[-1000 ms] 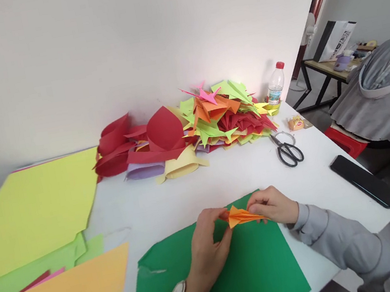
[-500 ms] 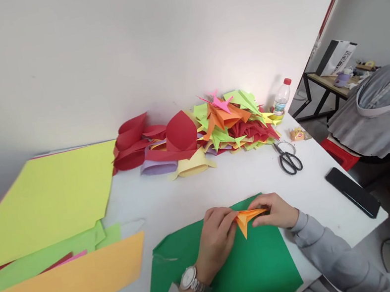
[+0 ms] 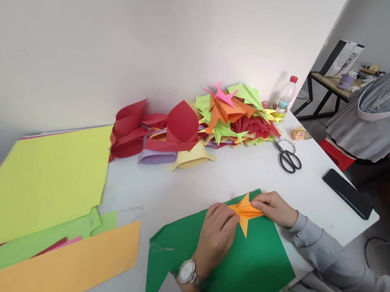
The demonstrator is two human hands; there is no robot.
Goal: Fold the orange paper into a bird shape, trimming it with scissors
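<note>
Between my hands is an orange folded paper shape (image 3: 245, 214), with one point toward the wall and one toward me. My left hand (image 3: 216, 233), with a watch (image 3: 187, 271) on its wrist, is closed on the left end of the paper. At the right end my right hand (image 3: 274, 208) pinches it between thumb and fingers. My fingers cover both ends of the shape. Beneath lies a large green paper sheet (image 3: 255, 271) on the white table (image 3: 157, 191).
Flat sheets, yellow (image 3: 50, 181) and orange (image 3: 69, 271), lie at left. Folded colored papers (image 3: 227, 115) are piled by the wall. Black-handled scissors (image 3: 288, 159), a bottle (image 3: 286, 94), a wrapped snack (image 3: 298, 133) and a phone (image 3: 347, 193) are at right.
The orange paper has opened from a folded, downward-pointing form into a flatter star-like shape, with a second point now showing upward. Both hands still hold its ends. The view has shifted slightly.
</note>
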